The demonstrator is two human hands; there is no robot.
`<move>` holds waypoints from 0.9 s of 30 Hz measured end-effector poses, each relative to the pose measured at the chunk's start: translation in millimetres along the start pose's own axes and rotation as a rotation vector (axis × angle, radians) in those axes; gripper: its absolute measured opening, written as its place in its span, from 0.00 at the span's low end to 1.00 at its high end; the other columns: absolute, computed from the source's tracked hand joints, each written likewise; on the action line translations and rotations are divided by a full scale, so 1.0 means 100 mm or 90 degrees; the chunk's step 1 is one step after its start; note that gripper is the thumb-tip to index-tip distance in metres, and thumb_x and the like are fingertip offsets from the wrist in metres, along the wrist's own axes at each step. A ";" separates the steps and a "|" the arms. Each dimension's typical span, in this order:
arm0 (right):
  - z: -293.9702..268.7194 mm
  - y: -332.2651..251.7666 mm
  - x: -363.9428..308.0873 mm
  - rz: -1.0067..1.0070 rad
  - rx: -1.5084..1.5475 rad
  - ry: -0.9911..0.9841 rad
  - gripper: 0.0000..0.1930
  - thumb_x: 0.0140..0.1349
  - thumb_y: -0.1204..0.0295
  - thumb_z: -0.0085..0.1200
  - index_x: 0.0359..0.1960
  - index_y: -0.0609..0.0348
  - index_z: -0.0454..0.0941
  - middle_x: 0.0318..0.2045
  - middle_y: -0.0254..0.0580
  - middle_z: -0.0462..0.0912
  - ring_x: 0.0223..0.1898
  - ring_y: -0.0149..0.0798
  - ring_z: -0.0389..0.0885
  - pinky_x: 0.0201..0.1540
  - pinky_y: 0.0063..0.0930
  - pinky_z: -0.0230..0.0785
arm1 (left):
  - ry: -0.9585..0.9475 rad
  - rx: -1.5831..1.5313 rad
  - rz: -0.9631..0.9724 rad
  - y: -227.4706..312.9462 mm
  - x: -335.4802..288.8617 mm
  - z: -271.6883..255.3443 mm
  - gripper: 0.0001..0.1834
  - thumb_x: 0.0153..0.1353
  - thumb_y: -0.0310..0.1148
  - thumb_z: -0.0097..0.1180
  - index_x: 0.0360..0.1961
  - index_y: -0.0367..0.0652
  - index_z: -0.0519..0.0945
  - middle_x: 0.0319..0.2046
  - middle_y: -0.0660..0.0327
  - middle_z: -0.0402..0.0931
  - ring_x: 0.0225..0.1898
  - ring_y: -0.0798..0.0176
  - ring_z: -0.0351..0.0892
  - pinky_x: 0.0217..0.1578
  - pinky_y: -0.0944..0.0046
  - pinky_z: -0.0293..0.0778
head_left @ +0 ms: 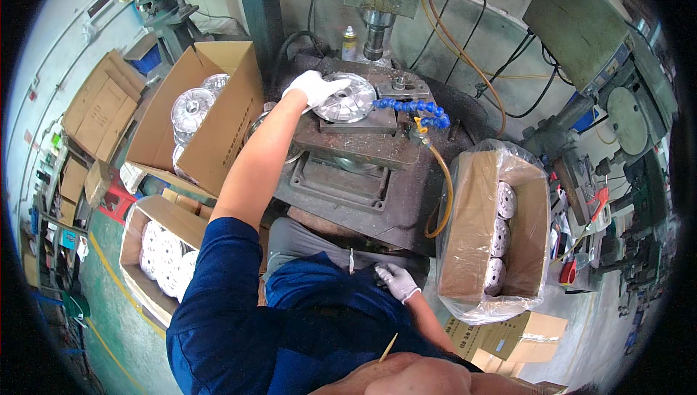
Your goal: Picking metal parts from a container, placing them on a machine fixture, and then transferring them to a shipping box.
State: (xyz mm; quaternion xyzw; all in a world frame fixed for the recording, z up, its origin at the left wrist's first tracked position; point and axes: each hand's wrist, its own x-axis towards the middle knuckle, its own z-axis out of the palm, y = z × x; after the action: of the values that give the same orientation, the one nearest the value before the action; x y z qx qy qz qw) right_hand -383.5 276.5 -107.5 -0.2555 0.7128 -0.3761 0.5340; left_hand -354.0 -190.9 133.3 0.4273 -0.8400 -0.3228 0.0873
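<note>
My left hand (315,89), in a white glove, reaches out to a round silver metal disc (351,102) with a hole in its centre. Its fingers are closed on the disc's left rim. The disc lies on a flat metal block (359,125) on the machine table, beside the spindle (375,34). Low at my lap is my right hand (398,282), also gloved, its fingers bent around something dark that I cannot make out. A blue jointed coolant hose (412,107) points at the disc from the right.
Left of the machine stands a cardboard box (231,115) with silver discs; a lower box (135,250) holds more. At right is a plastic-lined box (465,228) with several discs. Metal chips litter the machine table (308,137). A spray can (349,43) stands behind; a yellowish hose (444,177) hangs in front.
</note>
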 end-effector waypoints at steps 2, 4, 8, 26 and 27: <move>0.00 0.02 0.02 -0.032 -0.010 0.004 0.24 0.66 0.54 0.52 0.50 0.66 0.75 0.37 0.46 0.83 0.36 0.35 0.80 0.43 0.29 0.72 | 0.013 -0.006 0.004 0.01 -0.03 0.00 0.52 0.43 0.70 0.59 0.46 0.21 0.77 0.45 0.37 0.78 0.50 0.45 0.79 0.51 0.58 0.71; -0.01 0.11 0.07 -0.037 -0.029 0.006 0.24 0.66 0.54 0.52 0.50 0.66 0.75 0.39 0.48 0.83 0.38 0.36 0.80 0.44 0.29 0.71 | 0.027 -0.013 0.006 -0.05 0.01 0.02 0.53 0.43 0.70 0.59 0.47 0.21 0.77 0.45 0.37 0.78 0.50 0.45 0.78 0.51 0.58 0.71; 0.00 0.15 0.04 -0.039 -0.054 -0.001 0.25 0.66 0.53 0.51 0.52 0.66 0.75 0.42 0.51 0.82 0.42 0.40 0.80 0.49 0.30 0.70 | 0.038 -0.050 0.057 -0.16 0.13 0.04 0.53 0.43 0.69 0.60 0.48 0.21 0.76 0.46 0.38 0.78 0.49 0.47 0.79 0.49 0.59 0.72; -0.17 0.35 0.27 0.082 0.458 -0.011 0.21 0.70 0.53 0.42 0.53 0.57 0.72 0.38 0.47 0.82 0.31 0.39 0.79 0.34 0.34 0.74 | 0.044 -0.070 0.040 -0.08 0.04 0.06 0.46 0.45 0.61 0.65 0.48 0.23 0.77 0.42 0.44 0.80 0.40 0.57 0.80 0.41 0.62 0.74; -0.20 0.38 0.30 0.082 0.458 -0.008 0.21 0.70 0.53 0.42 0.53 0.57 0.72 0.38 0.47 0.82 0.31 0.39 0.79 0.34 0.34 0.74 | 0.055 -0.078 0.049 -0.08 0.04 0.06 0.45 0.45 0.60 0.66 0.47 0.23 0.77 0.42 0.44 0.80 0.39 0.58 0.80 0.40 0.62 0.74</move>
State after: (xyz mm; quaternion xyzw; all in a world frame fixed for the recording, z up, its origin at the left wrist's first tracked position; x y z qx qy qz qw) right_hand -410.3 281.4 -152.3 -0.0086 0.5462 -0.5667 0.6168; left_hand -353.9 -194.4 123.0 0.4021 -0.8299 -0.3513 0.1621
